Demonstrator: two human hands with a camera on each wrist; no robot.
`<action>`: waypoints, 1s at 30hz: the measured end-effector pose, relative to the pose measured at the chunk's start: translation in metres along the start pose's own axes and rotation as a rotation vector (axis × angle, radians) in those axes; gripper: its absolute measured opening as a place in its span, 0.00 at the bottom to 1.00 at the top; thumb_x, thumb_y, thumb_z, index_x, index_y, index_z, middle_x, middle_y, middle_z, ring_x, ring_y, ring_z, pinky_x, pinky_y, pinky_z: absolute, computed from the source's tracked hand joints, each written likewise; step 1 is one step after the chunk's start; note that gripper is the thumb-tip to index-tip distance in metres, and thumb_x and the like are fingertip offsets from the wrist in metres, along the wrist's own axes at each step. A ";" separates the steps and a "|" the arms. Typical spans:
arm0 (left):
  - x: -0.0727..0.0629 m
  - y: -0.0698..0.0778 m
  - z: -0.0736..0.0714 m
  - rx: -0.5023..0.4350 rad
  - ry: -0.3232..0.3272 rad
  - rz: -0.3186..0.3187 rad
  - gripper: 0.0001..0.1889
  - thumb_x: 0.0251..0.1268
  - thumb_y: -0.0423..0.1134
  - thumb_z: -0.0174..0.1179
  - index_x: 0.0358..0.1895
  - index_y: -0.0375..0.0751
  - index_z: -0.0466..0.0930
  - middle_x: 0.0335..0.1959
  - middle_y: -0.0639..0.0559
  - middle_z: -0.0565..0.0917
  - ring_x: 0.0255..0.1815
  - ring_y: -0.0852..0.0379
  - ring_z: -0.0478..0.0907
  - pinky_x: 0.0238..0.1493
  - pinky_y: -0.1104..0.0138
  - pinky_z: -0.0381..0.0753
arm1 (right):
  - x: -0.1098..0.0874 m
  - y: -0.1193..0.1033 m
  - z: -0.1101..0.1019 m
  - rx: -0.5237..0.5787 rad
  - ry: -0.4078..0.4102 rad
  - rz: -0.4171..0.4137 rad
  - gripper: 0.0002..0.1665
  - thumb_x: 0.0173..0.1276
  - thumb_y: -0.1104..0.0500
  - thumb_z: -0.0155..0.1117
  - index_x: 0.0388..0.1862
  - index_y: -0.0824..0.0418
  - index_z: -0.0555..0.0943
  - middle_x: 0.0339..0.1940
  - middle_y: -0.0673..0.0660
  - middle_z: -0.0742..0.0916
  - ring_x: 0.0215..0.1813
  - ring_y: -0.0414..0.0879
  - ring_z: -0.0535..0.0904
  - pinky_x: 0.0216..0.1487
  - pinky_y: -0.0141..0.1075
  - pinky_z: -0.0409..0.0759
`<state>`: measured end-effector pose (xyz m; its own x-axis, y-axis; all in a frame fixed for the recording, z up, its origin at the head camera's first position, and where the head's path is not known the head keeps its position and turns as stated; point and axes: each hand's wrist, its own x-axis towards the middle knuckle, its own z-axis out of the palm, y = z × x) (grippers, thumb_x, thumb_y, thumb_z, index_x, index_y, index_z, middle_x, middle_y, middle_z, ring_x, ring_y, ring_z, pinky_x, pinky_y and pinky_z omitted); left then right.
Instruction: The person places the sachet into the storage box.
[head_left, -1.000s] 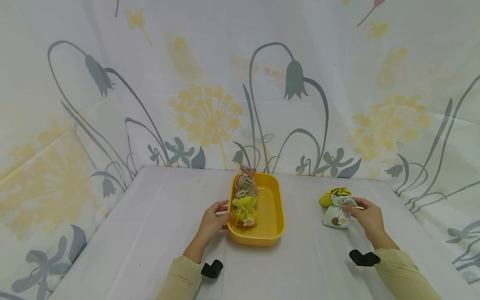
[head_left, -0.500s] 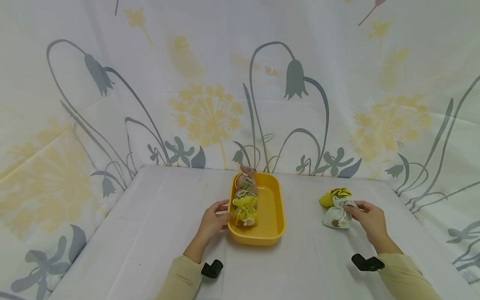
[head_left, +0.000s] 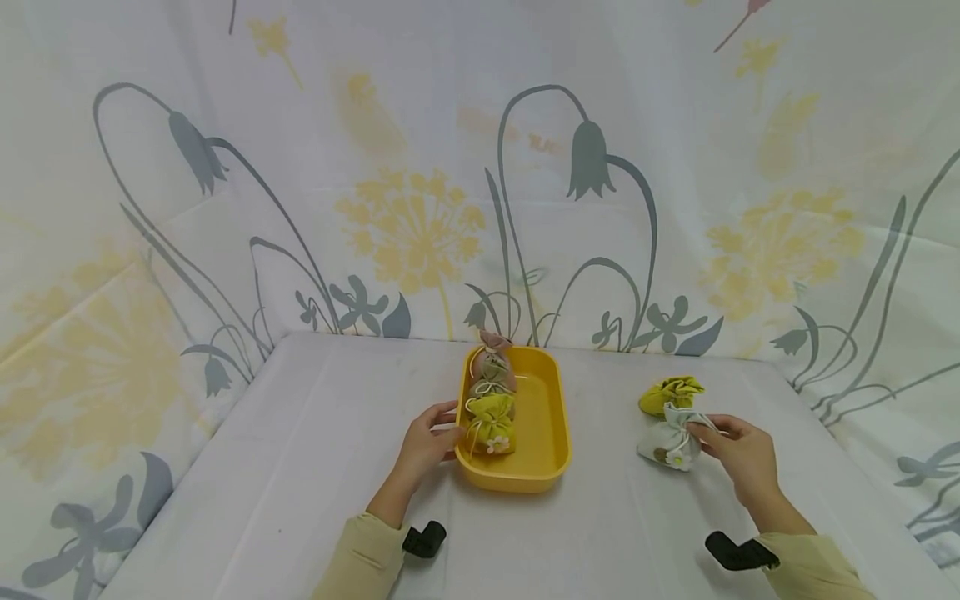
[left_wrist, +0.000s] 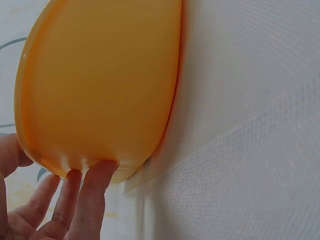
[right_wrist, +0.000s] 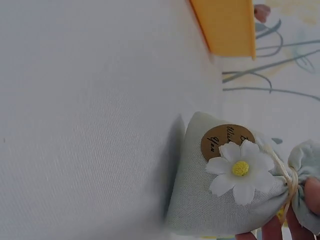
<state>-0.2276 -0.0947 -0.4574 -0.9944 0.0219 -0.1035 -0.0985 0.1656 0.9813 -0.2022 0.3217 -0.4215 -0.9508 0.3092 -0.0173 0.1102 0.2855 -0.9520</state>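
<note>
My right hand (head_left: 744, 457) pinches the gathered neck of a pale mint drawstring pouch (head_left: 662, 444). In the right wrist view this pouch (right_wrist: 220, 195) carries a white daisy and a round brown label; whether its base touches the table cannot be told. A yellow-green pouch (head_left: 667, 394) lies just behind it. My left hand (head_left: 422, 442) holds the left side of a yellow tray (head_left: 543, 417), thumb at the rim and fingers (left_wrist: 92, 195) against the outer wall. Along the tray's left side stand a yellow-green pouch (head_left: 491, 421), a greyish one (head_left: 492, 377) and a pinkish one (head_left: 493, 340).
A white cloth covers the table (head_left: 600, 525). Flower-printed curtains (head_left: 420, 208) hang behind it and at both sides. A black wrist camera (head_left: 424, 539) sits at the left wrist, another (head_left: 738, 552) at the right.
My right hand has drawn the mint pouch slightly toward me, away from the yellow-green pouch behind, and the mint pouch has tilted. My left hand and the tray stay put.
</note>
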 end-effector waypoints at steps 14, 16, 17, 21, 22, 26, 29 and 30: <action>0.000 0.001 0.000 0.010 -0.006 0.005 0.25 0.61 0.36 0.59 0.63 0.41 0.69 0.53 0.42 0.74 0.47 0.48 0.78 0.35 0.61 0.83 | 0.041 0.077 0.013 0.204 0.076 -0.106 0.22 0.49 0.54 0.76 0.41 0.64 0.83 0.36 0.47 0.86 0.36 0.36 0.82 0.33 0.31 0.82; 0.000 0.001 0.000 0.010 -0.007 0.008 0.25 0.61 0.36 0.59 0.63 0.41 0.69 0.53 0.42 0.74 0.47 0.48 0.78 0.35 0.61 0.83 | 0.037 0.069 0.016 0.245 0.036 -0.124 0.18 0.50 0.57 0.75 0.40 0.63 0.83 0.35 0.47 0.86 0.36 0.37 0.82 0.32 0.32 0.82; 0.000 0.001 0.000 0.011 -0.007 0.009 0.25 0.61 0.36 0.59 0.63 0.41 0.69 0.53 0.42 0.74 0.47 0.48 0.78 0.35 0.61 0.83 | 0.034 0.063 0.017 0.242 0.029 -0.117 0.17 0.51 0.58 0.75 0.40 0.64 0.83 0.35 0.48 0.86 0.36 0.38 0.82 0.34 0.33 0.82; 0.000 0.003 0.001 0.004 -0.007 0.008 0.25 0.61 0.36 0.59 0.63 0.41 0.69 0.53 0.42 0.74 0.47 0.48 0.78 0.35 0.61 0.83 | 0.023 0.043 0.024 0.250 -0.002 -0.124 0.14 0.53 0.59 0.74 0.38 0.62 0.84 0.35 0.47 0.86 0.36 0.38 0.82 0.34 0.33 0.82; 0.000 0.003 0.001 0.002 -0.008 0.008 0.25 0.61 0.36 0.59 0.63 0.41 0.69 0.53 0.41 0.74 0.47 0.48 0.78 0.35 0.61 0.83 | 0.013 0.027 0.027 0.246 -0.007 -0.115 0.12 0.54 0.60 0.73 0.37 0.61 0.84 0.34 0.47 0.85 0.35 0.37 0.82 0.34 0.33 0.82; 0.000 0.001 0.001 0.003 -0.008 0.010 0.25 0.60 0.36 0.59 0.63 0.41 0.69 0.53 0.41 0.74 0.47 0.47 0.78 0.34 0.61 0.83 | -0.022 -0.025 0.041 0.252 -0.003 -0.128 0.06 0.55 0.62 0.72 0.32 0.60 0.84 0.30 0.43 0.84 0.32 0.35 0.81 0.33 0.30 0.82; 0.001 -0.001 0.001 0.000 -0.005 0.009 0.25 0.60 0.36 0.59 0.62 0.41 0.70 0.53 0.41 0.74 0.46 0.48 0.78 0.34 0.61 0.83 | -0.032 -0.043 0.050 0.262 -0.013 -0.168 0.04 0.55 0.63 0.71 0.31 0.60 0.85 0.29 0.44 0.84 0.31 0.35 0.81 0.33 0.30 0.82; 0.001 -0.001 0.000 0.001 -0.005 0.014 0.25 0.60 0.36 0.59 0.62 0.40 0.69 0.53 0.41 0.74 0.46 0.47 0.78 0.34 0.61 0.83 | -0.032 -0.044 0.052 0.260 -0.014 -0.176 0.05 0.55 0.62 0.71 0.31 0.60 0.84 0.29 0.44 0.84 0.32 0.36 0.81 0.33 0.30 0.82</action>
<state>-0.2281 -0.0944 -0.4584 -0.9955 0.0287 -0.0907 -0.0847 0.1665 0.9824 -0.1919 0.2524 -0.3951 -0.9527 0.2629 0.1527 -0.1329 0.0917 -0.9869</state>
